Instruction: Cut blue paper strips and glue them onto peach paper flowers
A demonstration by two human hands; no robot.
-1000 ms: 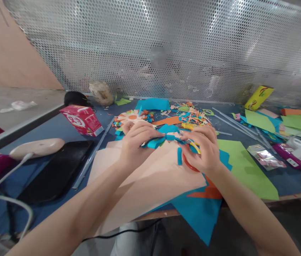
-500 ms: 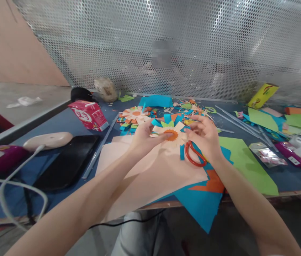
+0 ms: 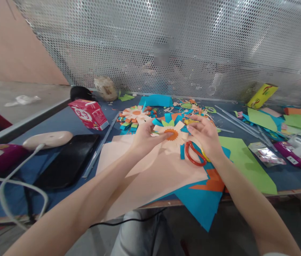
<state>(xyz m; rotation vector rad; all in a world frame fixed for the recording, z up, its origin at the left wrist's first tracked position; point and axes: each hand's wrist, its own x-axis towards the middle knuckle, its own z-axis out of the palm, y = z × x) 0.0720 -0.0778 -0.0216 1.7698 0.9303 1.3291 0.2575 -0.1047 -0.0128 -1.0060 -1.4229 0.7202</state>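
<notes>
A layered paper flower (image 3: 179, 127) has blue, green and pale peach petals around a notched orange centre. My left hand (image 3: 145, 137) grips it from the left, its thumb pressed on the orange centre. On the other side, my right hand (image 3: 204, 133) has its thumb and fingertips closed at the flower's right-hand petals. Red-handled scissors (image 3: 195, 163) lie just below my right hand, their blades hidden. Under both hands is a large pale peach sheet (image 3: 150, 177), with blue sheets (image 3: 200, 206) and an orange piece (image 3: 214, 181) beneath it.
Behind my left hand sits another paper flower (image 3: 136, 113). Paper scraps (image 3: 190, 106) lie at the back, near a mesh panel (image 3: 129, 46). Leftward are a pink box (image 3: 89, 114), a black phone (image 3: 67, 161) and a white cable (image 3: 3, 192). A green sheet (image 3: 249, 163) lies rightward.
My right hand's fingers have drawn closer together at the flower's right petals. The left hand keeps its hold, and the objects on the table stay where they were.
</notes>
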